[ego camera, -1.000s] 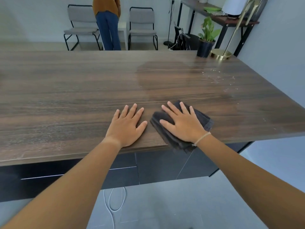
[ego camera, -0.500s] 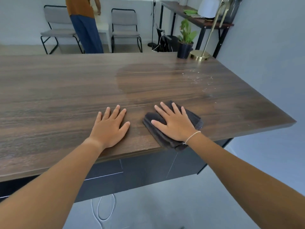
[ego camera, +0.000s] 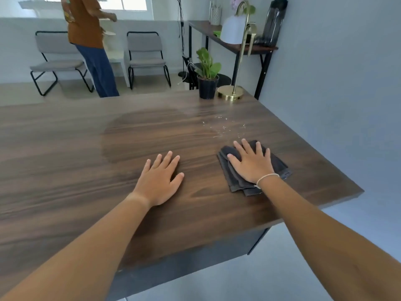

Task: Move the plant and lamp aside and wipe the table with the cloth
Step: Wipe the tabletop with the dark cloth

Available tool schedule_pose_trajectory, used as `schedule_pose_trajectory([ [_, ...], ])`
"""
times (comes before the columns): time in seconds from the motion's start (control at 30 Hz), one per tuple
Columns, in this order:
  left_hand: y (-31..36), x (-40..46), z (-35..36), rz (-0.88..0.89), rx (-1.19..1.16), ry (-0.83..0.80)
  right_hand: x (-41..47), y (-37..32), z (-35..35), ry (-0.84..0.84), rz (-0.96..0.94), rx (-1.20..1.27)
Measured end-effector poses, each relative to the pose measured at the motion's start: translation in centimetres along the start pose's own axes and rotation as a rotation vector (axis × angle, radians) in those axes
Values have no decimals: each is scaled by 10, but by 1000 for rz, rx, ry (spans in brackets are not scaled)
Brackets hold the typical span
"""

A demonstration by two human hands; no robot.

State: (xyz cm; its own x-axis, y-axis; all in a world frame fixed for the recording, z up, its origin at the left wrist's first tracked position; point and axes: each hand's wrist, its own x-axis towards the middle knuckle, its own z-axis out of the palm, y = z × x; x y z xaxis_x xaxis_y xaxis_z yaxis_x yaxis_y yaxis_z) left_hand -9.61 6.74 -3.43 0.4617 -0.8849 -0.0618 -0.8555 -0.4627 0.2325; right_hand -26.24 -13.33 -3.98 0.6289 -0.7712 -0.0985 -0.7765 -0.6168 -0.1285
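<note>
A folded dark grey cloth (ego camera: 280, 166) lies on the dark wood table (ego camera: 65, 159) near its right edge. My right hand (ego camera: 251, 164) presses flat on the cloth with fingers spread. My left hand (ego camera: 161, 181) rests flat on the bare wood to the left, holding nothing. A green plant in a black pot (ego camera: 207, 81) and a brass lamp (ego camera: 230, 92) with a white shade stand side by side at the far right corner. Water droplets (ego camera: 223, 127) sit just beyond the cloth, and a damp patch (ego camera: 147, 131) darkens the middle of the table.
A person in an orange top (ego camera: 86, 40) stands beyond the table's far edge, between two grey chairs (ego camera: 145, 55). A narrow side table (ego camera: 234, 45) with small items stands along the right wall. The blue-grey wall is close to the table's right edge.
My right hand has slid the cloth away from the near edge, farther onto the table toward the droplets. My left hand has also moved farther in. The person behind has shifted.
</note>
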Motion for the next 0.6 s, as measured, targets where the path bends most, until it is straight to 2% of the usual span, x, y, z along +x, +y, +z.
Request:
schedule_pose_trajectory([
  [0.1, 14, 33, 4, -28, 20, -1, -16, 5, 1, 10, -238, -32],
  [0.2, 22, 65, 6, -50, 35, 6, -44, 41, -2, 29, -444, -37],
  [0.27, 25, 83, 5, -67, 42, 6, -33, 71, -9, -7, -418, -41],
  [0.37, 27, 100, 6, -99, 52, 20, 24, 104, -22, 17, -247, -66],
  [0.47, 27, 109, 10, -113, 76, 40, 102, 100, -26, 6, -90, -55],
  [0.53, 25, 112, 12, -118, 82, 45, 138, 72, -22, -16, -103, -36],
  [0.6, 23, 112, 12, -125, 86, 47, 149, 39, -18, -33, -200, -19],
])
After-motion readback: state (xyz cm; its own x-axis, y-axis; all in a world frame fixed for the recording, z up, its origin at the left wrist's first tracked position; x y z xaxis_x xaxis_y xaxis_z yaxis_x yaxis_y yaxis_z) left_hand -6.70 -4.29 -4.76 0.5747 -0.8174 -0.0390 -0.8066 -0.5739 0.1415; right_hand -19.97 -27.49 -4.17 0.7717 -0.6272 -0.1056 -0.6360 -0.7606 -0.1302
